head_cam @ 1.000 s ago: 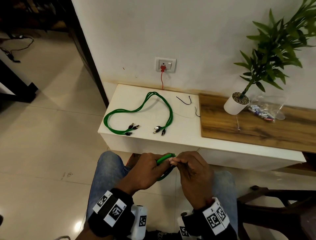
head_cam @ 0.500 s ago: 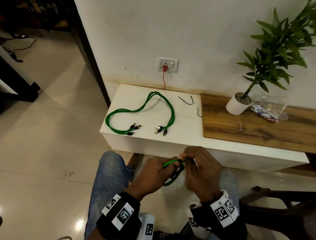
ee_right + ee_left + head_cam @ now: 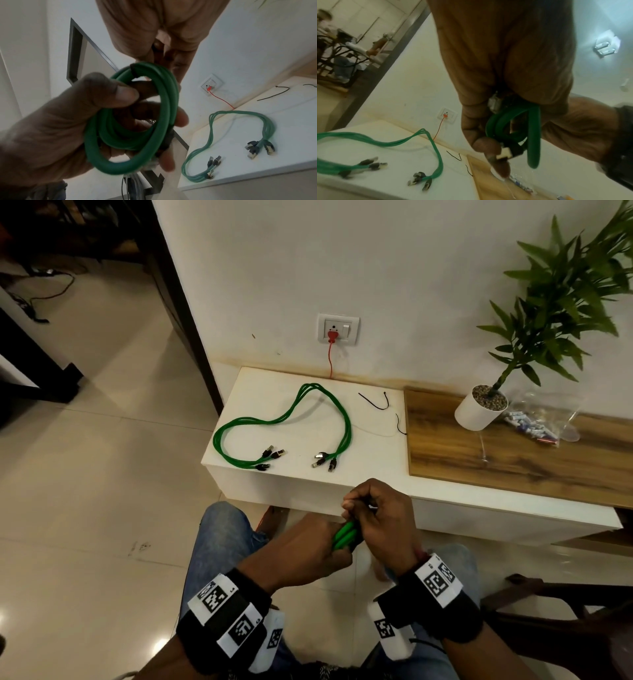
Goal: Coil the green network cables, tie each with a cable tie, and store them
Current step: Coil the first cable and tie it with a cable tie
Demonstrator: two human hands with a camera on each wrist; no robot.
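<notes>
A glossy green network cable wound into a small round coil (image 3: 137,121) of several loops is held above the lap, in front of the white worktop (image 3: 308,419). The left hand (image 3: 301,549) grip is closed around the coil's loops; the right hand (image 3: 380,522) grip is curled on its upper edge. On the worktop lie uncoiled green cables with dark plugs (image 3: 291,422) and thin black cable ties (image 3: 375,402).

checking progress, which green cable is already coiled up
The green cable gripped in the left hand, wound into a small ring; the green cables on the white cabinet lie loose, uncoiled.
</notes>
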